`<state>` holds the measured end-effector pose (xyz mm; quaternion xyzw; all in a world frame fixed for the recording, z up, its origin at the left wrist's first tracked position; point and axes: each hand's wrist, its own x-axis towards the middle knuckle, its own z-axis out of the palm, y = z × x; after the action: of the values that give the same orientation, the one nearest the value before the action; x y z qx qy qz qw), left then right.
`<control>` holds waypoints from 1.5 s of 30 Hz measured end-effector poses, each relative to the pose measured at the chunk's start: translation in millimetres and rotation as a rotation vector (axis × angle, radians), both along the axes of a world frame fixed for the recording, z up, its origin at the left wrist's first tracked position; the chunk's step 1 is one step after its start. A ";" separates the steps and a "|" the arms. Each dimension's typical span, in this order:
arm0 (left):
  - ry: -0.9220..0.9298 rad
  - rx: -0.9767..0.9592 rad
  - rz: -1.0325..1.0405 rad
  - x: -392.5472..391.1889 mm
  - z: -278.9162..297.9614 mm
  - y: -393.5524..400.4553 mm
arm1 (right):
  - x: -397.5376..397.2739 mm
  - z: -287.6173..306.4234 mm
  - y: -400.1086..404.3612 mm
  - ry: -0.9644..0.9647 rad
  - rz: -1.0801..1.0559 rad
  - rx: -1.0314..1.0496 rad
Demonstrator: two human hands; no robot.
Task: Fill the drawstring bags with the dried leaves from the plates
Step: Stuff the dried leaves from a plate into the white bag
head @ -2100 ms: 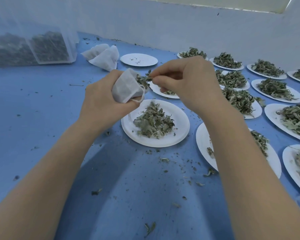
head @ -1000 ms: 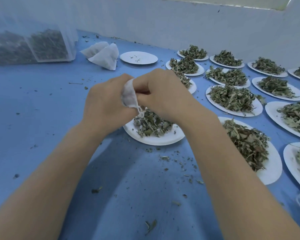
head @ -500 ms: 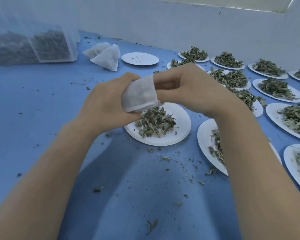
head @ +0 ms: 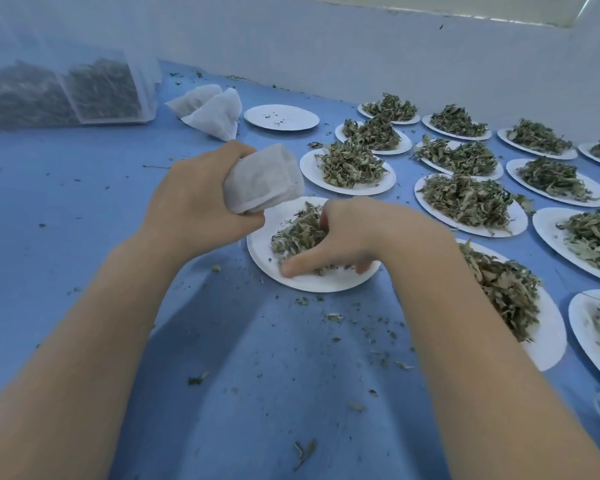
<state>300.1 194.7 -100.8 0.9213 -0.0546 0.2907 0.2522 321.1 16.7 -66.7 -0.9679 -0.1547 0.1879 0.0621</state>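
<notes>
Mid-frame, a white plate (head: 267,252) holds dried leaves (head: 297,233); more heaped plates fill the right. The left hand (head: 194,202) grips a partly filled bag (head: 262,181) just above it. The right hand (head: 340,237), fingers curled, digs into the leaves.

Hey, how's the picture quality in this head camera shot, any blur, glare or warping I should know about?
Head view: soft, even, bluish light, no glare; the forearms throw faint shadows on the blue table. Wide-angle warping bends the back wall and stretches the plates at the right edge. The clear bin at top left looks hazy. The left hand with the bag and the right hand are slightly soft.
</notes>
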 end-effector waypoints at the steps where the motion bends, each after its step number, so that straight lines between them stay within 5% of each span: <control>1: 0.002 0.000 0.003 0.1 -0.3 -0.1 | 0.5 -2.4 2.5 -0.026 0.010 0.012; 11: 0.048 -0.020 0.009 1.5 -2.1 1.4 | 7.4 -0.4 -5.9 -0.110 -0.002 0.176; 26: 0.098 0.114 -0.064 4.3 -5.5 -7.2 | -1.2 26.6 -24.1 -0.346 0.055 0.742; 32: 0.053 -0.103 -0.145 2.4 -4.3 -10.6 | -5.3 23.4 -8.1 -0.401 0.180 0.716; 39: 0.068 -0.104 -0.150 2.5 -3.9 -9.4 | -9.6 31.6 -15.7 -0.146 0.285 0.669; 45: 0.072 -0.145 -0.148 2.9 -3.2 -9.4 | -4.5 29.4 -8.1 -0.381 0.159 0.719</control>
<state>303.0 185.3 -104.0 0.9041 -0.0921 0.2411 0.3407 316.6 8.6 -37.4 -0.8870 -0.2936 -0.0564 0.3518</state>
